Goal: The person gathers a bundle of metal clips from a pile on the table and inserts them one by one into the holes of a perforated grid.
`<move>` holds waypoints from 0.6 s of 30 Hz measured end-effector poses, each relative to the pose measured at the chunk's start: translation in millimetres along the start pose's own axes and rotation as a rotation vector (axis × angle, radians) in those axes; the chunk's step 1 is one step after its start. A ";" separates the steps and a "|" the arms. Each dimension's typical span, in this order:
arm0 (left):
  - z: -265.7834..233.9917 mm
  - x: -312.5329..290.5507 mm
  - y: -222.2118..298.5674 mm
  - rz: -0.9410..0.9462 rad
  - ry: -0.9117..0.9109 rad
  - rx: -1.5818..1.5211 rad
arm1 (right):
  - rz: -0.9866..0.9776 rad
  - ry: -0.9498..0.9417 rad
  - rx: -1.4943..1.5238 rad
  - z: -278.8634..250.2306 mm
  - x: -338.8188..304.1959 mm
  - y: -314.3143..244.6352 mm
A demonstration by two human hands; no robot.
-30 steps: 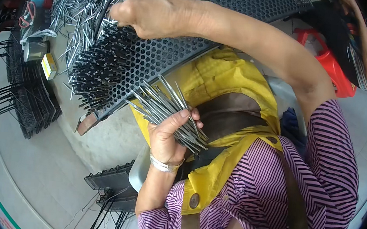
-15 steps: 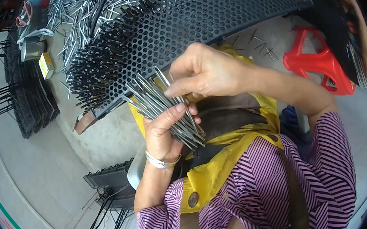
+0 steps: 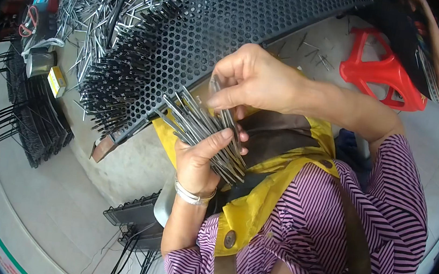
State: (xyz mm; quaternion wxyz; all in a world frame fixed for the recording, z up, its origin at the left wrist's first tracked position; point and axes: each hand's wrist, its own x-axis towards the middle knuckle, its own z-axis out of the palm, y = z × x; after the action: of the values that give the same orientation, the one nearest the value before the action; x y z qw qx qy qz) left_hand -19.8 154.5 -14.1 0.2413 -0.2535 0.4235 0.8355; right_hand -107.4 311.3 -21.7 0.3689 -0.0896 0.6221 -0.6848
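We held a bundle of metal rods (image 3: 198, 129) in our left hand (image 3: 201, 156), fingers wrapped tight around it, above our lap. Our right hand (image 3: 253, 78) pinched a few rods between thumb and fingers, just below the perforated black panel (image 3: 233, 19).

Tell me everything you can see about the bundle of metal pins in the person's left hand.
The bundle of metal pins is a fanned sheaf of thin, straight, grey steel-looking rods, slanting from upper left to lower right above the yellow apron. The left hand grips it around the middle, thumb across the top. The right hand pinches a few pins at the bundle's upper edge. Both ends stick out free; tip details are too small to tell.
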 end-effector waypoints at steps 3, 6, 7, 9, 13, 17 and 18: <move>-5.6 0.2 -2.7 0.017 0.058 -0.010 | 0.004 0.025 0.089 -10.9 -1.3 -2.3; -13.7 -0.5 -5.0 -0.001 0.035 -0.057 | -0.161 0.181 0.318 -27.0 6.1 -19.1; -15.4 -0.3 -5.7 0.003 0.029 -0.056 | -0.173 0.170 0.403 -34.8 9.9 -30.9; -19.4 1.8 -8.8 -0.001 -0.011 -0.117 | -0.301 0.071 0.594 -51.1 30.8 -37.8; -12.1 3.0 -10.0 -0.028 -0.012 -0.195 | -0.350 0.389 0.520 -68.1 68.6 -25.5; -14.7 2.7 -12.0 -0.016 -0.007 -0.201 | -0.540 0.465 0.280 -64.4 78.9 -18.6; -14.9 3.0 -12.0 -0.017 -0.004 -0.195 | -0.576 0.476 0.259 -63.5 79.9 -19.9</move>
State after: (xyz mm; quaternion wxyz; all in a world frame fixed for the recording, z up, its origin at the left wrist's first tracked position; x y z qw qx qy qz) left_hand -11.4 149.0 -30.6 0.2234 -0.2775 0.3374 0.8713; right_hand -209.0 311.1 -43.6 0.0155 -0.0520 0.5478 -0.8348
